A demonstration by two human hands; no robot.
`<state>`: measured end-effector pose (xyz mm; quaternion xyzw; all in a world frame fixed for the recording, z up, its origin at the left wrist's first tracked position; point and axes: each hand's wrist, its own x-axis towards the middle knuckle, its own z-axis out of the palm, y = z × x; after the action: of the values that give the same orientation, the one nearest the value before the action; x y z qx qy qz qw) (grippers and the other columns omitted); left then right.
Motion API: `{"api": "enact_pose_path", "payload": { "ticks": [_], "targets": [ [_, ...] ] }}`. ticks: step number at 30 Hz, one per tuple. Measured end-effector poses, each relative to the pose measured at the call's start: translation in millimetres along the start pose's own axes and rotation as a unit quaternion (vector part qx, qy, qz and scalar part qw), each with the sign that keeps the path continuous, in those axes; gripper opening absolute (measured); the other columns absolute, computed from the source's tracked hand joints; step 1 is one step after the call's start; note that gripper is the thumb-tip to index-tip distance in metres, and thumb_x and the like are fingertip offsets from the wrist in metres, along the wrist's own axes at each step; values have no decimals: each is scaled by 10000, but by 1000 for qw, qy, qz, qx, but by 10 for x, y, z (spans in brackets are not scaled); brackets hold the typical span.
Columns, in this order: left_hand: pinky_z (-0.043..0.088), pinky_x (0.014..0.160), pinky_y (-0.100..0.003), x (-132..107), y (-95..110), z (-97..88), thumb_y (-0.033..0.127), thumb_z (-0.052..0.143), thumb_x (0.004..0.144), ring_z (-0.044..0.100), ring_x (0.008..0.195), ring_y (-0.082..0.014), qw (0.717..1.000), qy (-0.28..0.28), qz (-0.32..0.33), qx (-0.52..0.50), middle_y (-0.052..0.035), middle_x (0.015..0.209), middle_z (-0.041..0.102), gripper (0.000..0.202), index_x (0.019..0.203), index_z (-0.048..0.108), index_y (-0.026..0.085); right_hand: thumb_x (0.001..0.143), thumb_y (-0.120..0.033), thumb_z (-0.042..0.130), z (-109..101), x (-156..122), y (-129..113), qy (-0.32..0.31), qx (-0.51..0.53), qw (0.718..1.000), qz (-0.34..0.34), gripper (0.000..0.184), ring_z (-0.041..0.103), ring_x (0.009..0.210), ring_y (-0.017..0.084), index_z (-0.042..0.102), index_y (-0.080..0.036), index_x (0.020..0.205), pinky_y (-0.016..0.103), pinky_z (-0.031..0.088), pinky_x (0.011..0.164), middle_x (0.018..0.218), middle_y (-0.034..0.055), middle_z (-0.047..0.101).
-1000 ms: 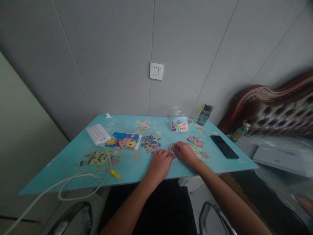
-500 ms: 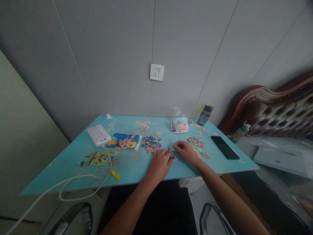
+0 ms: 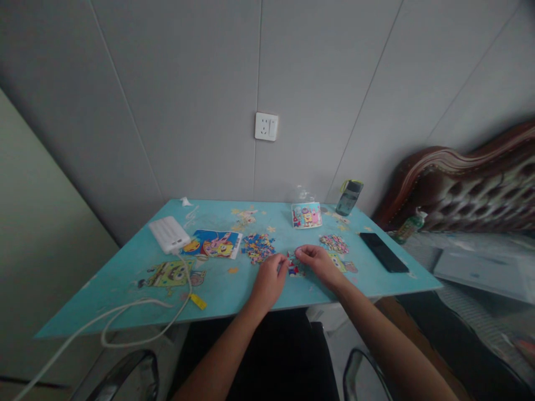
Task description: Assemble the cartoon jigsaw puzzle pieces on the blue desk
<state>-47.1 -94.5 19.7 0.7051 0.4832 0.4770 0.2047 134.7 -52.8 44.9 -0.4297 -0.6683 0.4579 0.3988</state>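
Note:
Both my hands rest on a turquoise table point(image 3: 125, 289) near its front edge. My left hand point(image 3: 270, 278) lies palm down with its fingers curled, touching a small cluster of joined puzzle pieces point(image 3: 293, 270). My right hand point(image 3: 318, 260) is just right of that cluster with thumb and fingers pinched together; what they hold is too small to make out. A pile of loose puzzle pieces point(image 3: 258, 246) lies just beyond my left hand, and a second pile point(image 3: 334, 243) lies beyond my right hand.
A white power bank point(image 3: 169, 234) with a cable point(image 3: 125, 312) trailing off the front edge sits at the left. A cartoon picture sheet point(image 3: 212, 243), a small picture card point(image 3: 306, 215), a water bottle point(image 3: 349, 197), a black phone point(image 3: 383, 252). A bed headboard point(image 3: 472, 184) stands right.
My right hand has lifted slightly off the joined pieces and drawn its fingers into a pinch. My left hand has shifted a little forward. The view has tilted slightly.

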Motion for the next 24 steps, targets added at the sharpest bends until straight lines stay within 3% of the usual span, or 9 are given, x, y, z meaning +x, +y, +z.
{"api": "enact_pose_path", "payload": {
  "ticks": [7,12,18,21,24],
  "targets": [
    [435,744,-268,-5,-5,-21,259,502,961,629,813,-171,999,7,-28,-25,-21,856,687,161,883,629,198,792,-600,695,-63,18,-50,12,39,999,17,429,411,568,104,658,-172,801,257,330,559,639,-28,532],
    [432,717,-262,-14,13,-39,287,475,977,629,783,-168,999,22,-41,-27,-24,830,683,205,875,625,191,782,-552,724,-140,-41,-157,-8,30,999,20,390,492,646,124,703,-170,859,261,400,631,716,-5,612],
    [465,782,-292,-12,51,-34,260,502,964,641,830,-180,1000,-1,-12,-5,-35,872,703,190,882,660,193,869,-560,612,21,-101,-110,-72,-102,992,-25,407,586,739,166,736,-174,898,290,471,698,812,29,692],
    [478,829,-328,-15,52,-13,254,533,946,640,867,-202,1000,-9,-3,10,-53,878,704,171,874,675,191,890,-536,593,-10,-67,-64,-47,-142,988,-36,387,597,735,170,739,-178,904,285,477,686,796,31,698],
    [466,915,-362,-25,46,6,256,540,948,638,920,-211,1000,-13,13,23,-53,898,707,165,893,685,199,897,-499,587,-287,15,-26,14,-203,978,-40,351,606,747,188,741,-184,926,298,473,692,795,40,703]
  ]
}}
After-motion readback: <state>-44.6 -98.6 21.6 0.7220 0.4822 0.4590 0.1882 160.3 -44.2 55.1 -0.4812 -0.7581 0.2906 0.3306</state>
